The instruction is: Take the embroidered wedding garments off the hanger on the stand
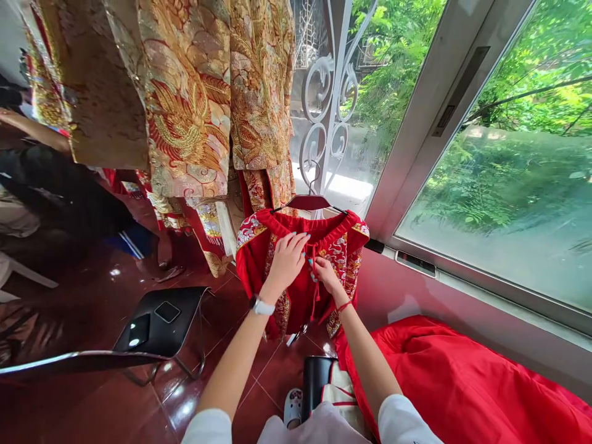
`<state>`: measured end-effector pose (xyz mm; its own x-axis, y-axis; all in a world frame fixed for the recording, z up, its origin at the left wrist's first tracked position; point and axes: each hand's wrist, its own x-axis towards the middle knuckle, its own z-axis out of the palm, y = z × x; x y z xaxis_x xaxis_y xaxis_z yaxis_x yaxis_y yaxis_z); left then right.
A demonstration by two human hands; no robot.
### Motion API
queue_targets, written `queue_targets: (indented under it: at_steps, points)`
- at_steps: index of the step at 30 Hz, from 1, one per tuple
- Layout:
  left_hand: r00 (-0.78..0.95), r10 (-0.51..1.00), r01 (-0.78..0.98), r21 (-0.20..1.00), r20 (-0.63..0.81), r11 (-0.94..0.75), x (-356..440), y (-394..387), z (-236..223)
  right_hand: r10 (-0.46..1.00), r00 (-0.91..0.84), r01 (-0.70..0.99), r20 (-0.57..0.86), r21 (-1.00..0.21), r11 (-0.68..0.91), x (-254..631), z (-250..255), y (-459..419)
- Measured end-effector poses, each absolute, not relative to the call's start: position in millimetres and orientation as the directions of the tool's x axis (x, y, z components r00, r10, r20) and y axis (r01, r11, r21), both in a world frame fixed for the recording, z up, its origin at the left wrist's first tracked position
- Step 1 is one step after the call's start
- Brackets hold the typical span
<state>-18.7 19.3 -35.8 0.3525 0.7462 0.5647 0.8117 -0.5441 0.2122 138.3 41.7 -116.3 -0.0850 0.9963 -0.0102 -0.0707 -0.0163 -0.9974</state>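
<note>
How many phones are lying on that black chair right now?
2. Both lie flat on the black chair seat, left of the left hand: one phone nearer the middle, the other phone toward the front left edge. None seem hidden.

Gold embroidered robes [185, 105] hang close above and left of the red jacket [300, 271], crowding that side. The window frame [430, 105] and white iron scrollwork [328, 117] close off the right. A black chair [161, 320] stands lower left; open red floor [92, 296] lies beyond it.
</note>
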Motion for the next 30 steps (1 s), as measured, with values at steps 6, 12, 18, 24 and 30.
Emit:
queue_targets:
  at_steps: [6, 12, 18, 24, 30]
  points:
    - [0.499, 0.755, 0.801, 0.106, 0.426, -0.589, -6.8, 46.4, -19.8, 0.993, -0.005, 0.034, -0.119, -0.992, -0.118, 154.0, -130.6, 32.7]
    - [0.379, 0.787, 0.786, 0.280, 0.487, -0.551, -23.2, 16.2, -24.3, 0.976, 0.069, 0.085, -0.205, -0.974, -0.210, 157.3, -169.7, -5.1]
    - [0.367, 0.822, 0.743, 0.394, 0.436, -0.541, -27.7, -12.3, -28.8, 0.990, 0.139, -0.047, -0.021, -0.999, -0.014, 152.2, -116.1, -5.3]
    - [0.378, 0.796, 0.657, 0.468, 0.473, -0.591, -15.1, -77.6, -55.3, 0.999, 0.037, -0.358, -0.004, -0.934, 0.009, 169.3, -51.8, 9.7]
    - [-0.140, 0.867, 0.353, 0.842, 0.479, -0.408, -127.2, -145.1, -134.0, 0.927, 0.341, 0.024, -0.158, -0.984, -0.177, 313.1, -83.0, -12.9]
